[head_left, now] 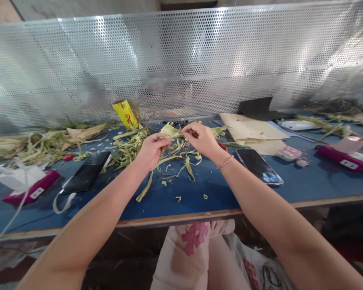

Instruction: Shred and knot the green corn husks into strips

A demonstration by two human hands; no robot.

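Note:
Over the middle of the blue table, my left hand (155, 149) and my right hand (201, 137) face each other, fingers pinched. Between them stretches a pale green, wilted-looking plant piece (170, 129), broad and leaf-like at its far side. My left fingers grip its near left part, and the right fingertips pinch its right end. Its exact kind cannot be made out. Left of my left hand lies a heap of curled green plant pieces (128, 147). Thin peeled strips (188, 167) and small scraps are scattered beneath and in front of both hands.
A yellow tube (126, 114) leans near the perforated metal screen (181, 60). Phones lie left (86, 173) and right (258, 166). Brown paper (251, 129), a pink-white case (288, 153) and purple boxes (345, 158) also occupy the blue table (211, 199). Long dry stalks (48, 139) lie at left.

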